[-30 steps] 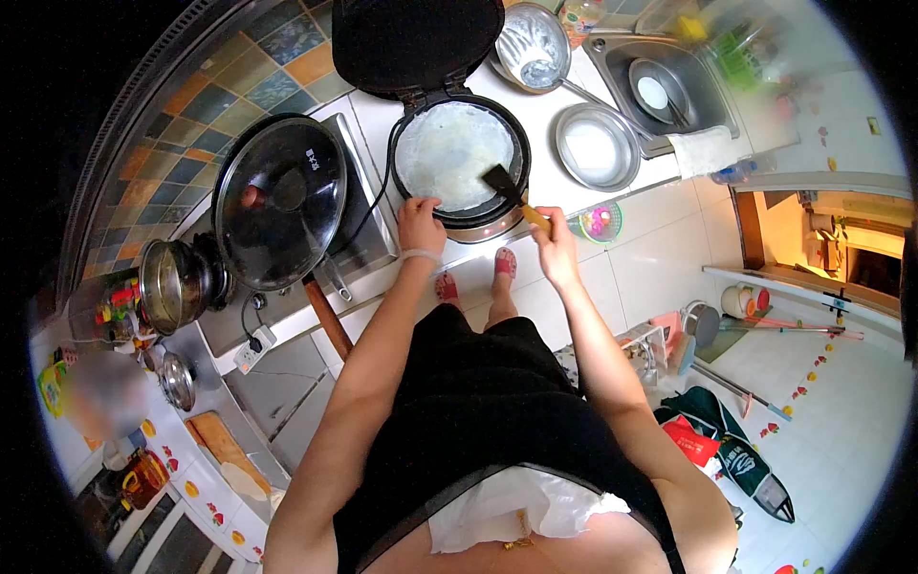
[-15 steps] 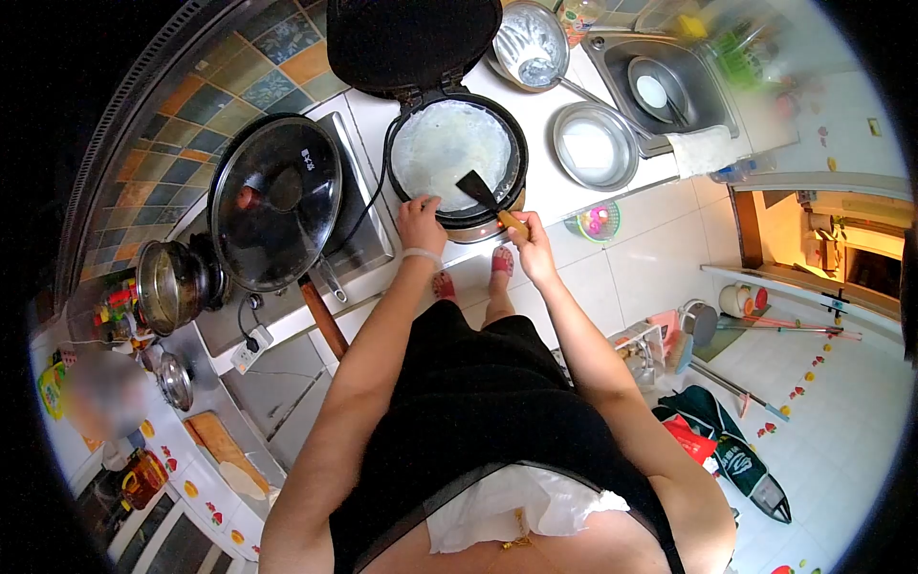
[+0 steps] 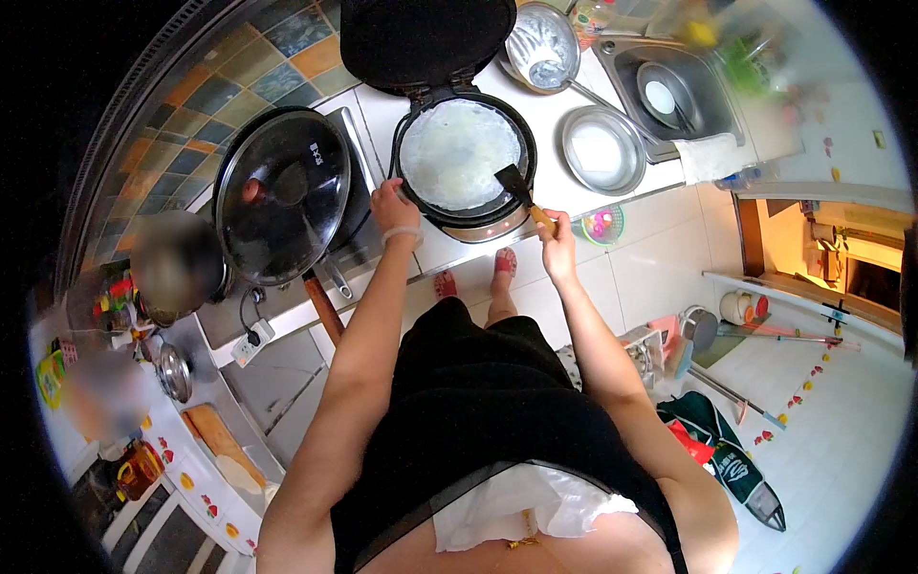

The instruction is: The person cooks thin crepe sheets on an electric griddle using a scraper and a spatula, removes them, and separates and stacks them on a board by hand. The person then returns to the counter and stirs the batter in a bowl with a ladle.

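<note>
A thin, pale round pancake (image 3: pixel 461 153) lies flat in a round black electric griddle (image 3: pixel 528 158), whose black lid (image 3: pixel 426 43) stands raised behind it. My right hand (image 3: pixel 557 244), at the griddle's front right, is closed around the wooden handle of a spatula (image 3: pixel 514 184). The spatula's black blade rests at the pancake's right front edge. My left hand (image 3: pixel 392 208) is beside the griddle's left rim, its fingers loosely bent and apart, with nothing seen in them.
Left of the griddle sits a glass-lidded wok (image 3: pixel 282 201) with a wooden handle. To the right are a metal bowl (image 3: pixel 602 150), a metal pan (image 3: pixel 542 53) and a sink (image 3: pixel 712 91). A power strip (image 3: pixel 253 342) lies at the counter's left front.
My left hand has moved left, off the griddle's front rim. The spatula has shifted right along the pancake's edge with my right hand. The view has shifted slightly.
</note>
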Available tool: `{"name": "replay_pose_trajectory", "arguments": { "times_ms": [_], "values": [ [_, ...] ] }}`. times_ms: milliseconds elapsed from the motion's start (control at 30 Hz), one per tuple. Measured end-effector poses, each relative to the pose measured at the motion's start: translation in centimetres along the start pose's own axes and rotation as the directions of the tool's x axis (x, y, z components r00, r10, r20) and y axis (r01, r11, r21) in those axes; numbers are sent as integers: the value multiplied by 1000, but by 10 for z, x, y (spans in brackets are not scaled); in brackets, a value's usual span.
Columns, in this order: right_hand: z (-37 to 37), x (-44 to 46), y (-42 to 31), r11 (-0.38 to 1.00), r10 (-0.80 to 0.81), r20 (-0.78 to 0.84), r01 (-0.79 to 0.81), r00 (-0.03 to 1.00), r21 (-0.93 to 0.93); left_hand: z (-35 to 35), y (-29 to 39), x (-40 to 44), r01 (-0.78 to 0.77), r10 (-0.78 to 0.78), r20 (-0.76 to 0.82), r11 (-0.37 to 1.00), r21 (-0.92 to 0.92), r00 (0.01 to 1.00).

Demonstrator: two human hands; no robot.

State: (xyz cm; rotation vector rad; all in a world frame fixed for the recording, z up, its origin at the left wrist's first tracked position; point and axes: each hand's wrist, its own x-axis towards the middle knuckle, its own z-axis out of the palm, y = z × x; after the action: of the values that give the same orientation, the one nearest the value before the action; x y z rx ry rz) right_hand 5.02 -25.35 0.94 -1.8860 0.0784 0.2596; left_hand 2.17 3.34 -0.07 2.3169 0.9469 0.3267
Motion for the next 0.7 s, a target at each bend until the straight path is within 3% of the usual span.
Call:
{"name": "replay_pose_trajectory", "arguments": {
  "times_ms": [300,400,500,567,633,700],
  "values": [
    [-5,20,-45,954,14,-49,-28,999,-298,5,-5,-1,4,-4,28,1000,2,1000],
    [1,7,-50,978,-142,-47,133,989,-159,6,-3,0,-14,15,11,1000,-11,1000],
    [22,-4,-48,991,-41,112,26,993,128,7,0,-1,2,-2,16,999,-35,1000],
    [37,0,-29,997,-67,178,58,982,54,7,-1,0,20,-19,20,999,-37,1000],
    [42,-2,-34,998,34,211,-24,977,-50,9,-4,-1,10,-10,16,999,-54,1000],
    [42,-3,-37,1000,20,159,-22,987,13,7,-4,-2,8,-7,18,998,-65,1000]
  ]
}}
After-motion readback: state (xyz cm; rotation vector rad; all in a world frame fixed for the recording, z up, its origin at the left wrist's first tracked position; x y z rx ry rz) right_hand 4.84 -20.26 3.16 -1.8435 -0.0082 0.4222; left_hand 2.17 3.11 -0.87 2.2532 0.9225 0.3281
